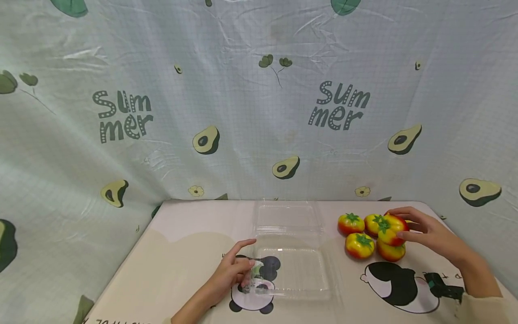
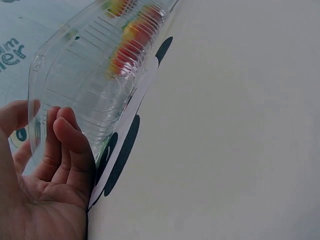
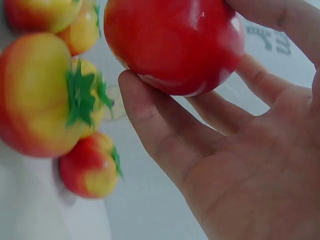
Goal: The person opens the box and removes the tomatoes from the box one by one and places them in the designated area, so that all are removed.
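In the head view, my right hand (image 1: 430,231) grips a glossy red-and-yellow tomato (image 1: 391,229) with a green leafy top. Its smooth red underside shows in the right wrist view, where fingers and thumb lie round the tomato (image 3: 175,45). Several similar tomatoes (image 1: 359,245) sit close together on the table under and beside it. At the middle lies a clear plastic container (image 1: 295,270), lid folded back and nothing seen inside. My left hand (image 1: 230,272) holds its left rim; in the left wrist view, curled fingers press against the container wall (image 2: 75,85).
The container's lid (image 1: 287,218) lies flat toward the back of the table. A tablecloth (image 1: 182,261) with printed cartoon animals covers the tabletop. Behind and at both sides hangs a pale curtain (image 1: 243,103) with avocado prints.
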The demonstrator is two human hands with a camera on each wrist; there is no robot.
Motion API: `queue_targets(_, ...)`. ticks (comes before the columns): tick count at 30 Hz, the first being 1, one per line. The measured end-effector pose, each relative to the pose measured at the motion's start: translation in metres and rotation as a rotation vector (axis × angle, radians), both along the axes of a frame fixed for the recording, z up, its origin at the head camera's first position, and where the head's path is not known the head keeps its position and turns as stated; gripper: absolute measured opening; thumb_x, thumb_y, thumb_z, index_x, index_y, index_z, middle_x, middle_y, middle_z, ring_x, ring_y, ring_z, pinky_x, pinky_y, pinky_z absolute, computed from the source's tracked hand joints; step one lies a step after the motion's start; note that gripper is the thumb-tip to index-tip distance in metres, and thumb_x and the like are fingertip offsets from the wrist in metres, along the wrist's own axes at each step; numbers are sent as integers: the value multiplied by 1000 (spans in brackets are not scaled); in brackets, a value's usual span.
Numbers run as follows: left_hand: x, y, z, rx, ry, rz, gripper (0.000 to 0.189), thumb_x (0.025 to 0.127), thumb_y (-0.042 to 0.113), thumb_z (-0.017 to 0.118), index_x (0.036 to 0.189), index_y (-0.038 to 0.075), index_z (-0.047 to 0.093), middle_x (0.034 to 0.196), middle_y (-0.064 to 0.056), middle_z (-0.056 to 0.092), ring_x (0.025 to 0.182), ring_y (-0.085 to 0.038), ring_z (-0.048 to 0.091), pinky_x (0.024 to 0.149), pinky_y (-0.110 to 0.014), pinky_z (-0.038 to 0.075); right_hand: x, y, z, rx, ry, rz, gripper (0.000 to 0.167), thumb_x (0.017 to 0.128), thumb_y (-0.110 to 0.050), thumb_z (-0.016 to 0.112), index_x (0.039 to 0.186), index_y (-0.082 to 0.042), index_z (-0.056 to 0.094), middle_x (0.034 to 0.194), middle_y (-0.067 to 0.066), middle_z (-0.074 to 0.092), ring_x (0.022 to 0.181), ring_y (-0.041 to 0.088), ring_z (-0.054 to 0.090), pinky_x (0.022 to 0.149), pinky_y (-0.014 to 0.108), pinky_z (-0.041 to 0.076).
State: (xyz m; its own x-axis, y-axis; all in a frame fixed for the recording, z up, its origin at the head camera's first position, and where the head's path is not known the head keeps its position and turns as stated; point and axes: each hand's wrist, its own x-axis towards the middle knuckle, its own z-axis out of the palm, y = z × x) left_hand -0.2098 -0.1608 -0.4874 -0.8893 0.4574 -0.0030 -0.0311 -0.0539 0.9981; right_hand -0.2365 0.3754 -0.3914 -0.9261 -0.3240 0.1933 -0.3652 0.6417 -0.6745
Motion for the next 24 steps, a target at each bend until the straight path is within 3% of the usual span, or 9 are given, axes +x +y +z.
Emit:
queue_targets(16,0,0,1,-4,-4,5,69,101,14,58,161,9,25,66,7,53,56,-7,49,56,-21,45,-3,34,-9,-29,-91,-93,49,106,-21,55,150,-7,41,125,-39,40,105,-23,44,81,14,50)
queue_targets(24,-1,0,-1,-6,-9,4,69,101,16,59,161,10,25,66,7,54,57,-7,49,56,-20,45,-1,47,-18,-61,-153,-141,44,107,-25,54,148,-16,43,118,-39,42,100,-19,48,80,19,54)
